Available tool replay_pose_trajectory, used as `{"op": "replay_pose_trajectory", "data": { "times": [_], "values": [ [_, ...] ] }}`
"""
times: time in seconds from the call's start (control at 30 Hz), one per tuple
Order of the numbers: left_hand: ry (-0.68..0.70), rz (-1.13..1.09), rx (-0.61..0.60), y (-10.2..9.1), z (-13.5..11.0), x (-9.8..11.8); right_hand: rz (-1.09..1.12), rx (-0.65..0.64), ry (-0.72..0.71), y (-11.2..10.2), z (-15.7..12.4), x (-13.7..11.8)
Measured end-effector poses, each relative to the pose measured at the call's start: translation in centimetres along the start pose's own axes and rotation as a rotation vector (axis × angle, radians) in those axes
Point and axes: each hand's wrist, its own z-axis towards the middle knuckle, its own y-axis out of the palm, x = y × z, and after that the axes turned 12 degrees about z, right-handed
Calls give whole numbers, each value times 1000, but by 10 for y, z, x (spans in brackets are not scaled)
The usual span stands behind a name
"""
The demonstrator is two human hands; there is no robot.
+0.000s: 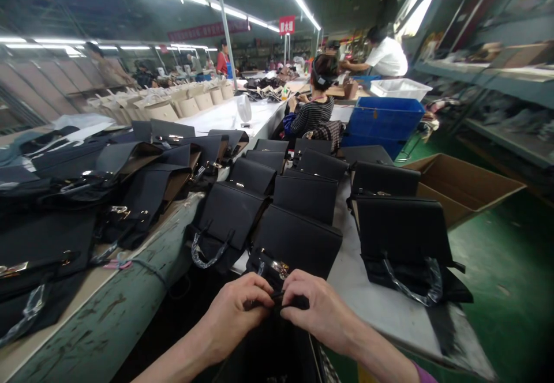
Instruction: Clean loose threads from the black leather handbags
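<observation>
My left hand [240,309] and my right hand [319,308] meet at the lower middle, fingers pinched close together. Both grip a narrow dark part of a black handbag [268,351], which sits below them close to my body. Whether that part is a strap or an edge I cannot tell, as my fingers cover much of it. Just beyond my fingertips lies another black handbag [298,239], with a shiny gold clasp [280,269] on it. A handbag with a plastic-wrapped handle [212,256] lies to its left.
More black bags cover the white table [372,296] in rows, and others pile up on the worn green bench [125,302] at left. At right stand an open cardboard box [463,184] and a blue bin [383,123]. A seated person [318,103] works ahead.
</observation>
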Motion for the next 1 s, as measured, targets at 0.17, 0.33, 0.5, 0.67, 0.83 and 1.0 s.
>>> {"op": "replay_pose_trajectory", "data": {
  "times": [0.17,0.33,0.5,0.67,0.83,1.0],
  "values": [
    [-22,-80,-22,2,-1,-2,18,-17,2,0,0,-3],
    [-22,-70,-33,2,-5,-3,18,-57,34,1,2,-4],
    [-46,-11,8,1,-6,-1,61,-41,37,3,1,-4],
    [-107,68,52,-2,-9,2,71,12,18,5,1,-3],
    [-189,118,31,-2,-11,1,47,78,-13,11,2,-2],
    [-224,1,13,-1,-11,1,-6,157,-9,20,3,-3]
  ]
}}
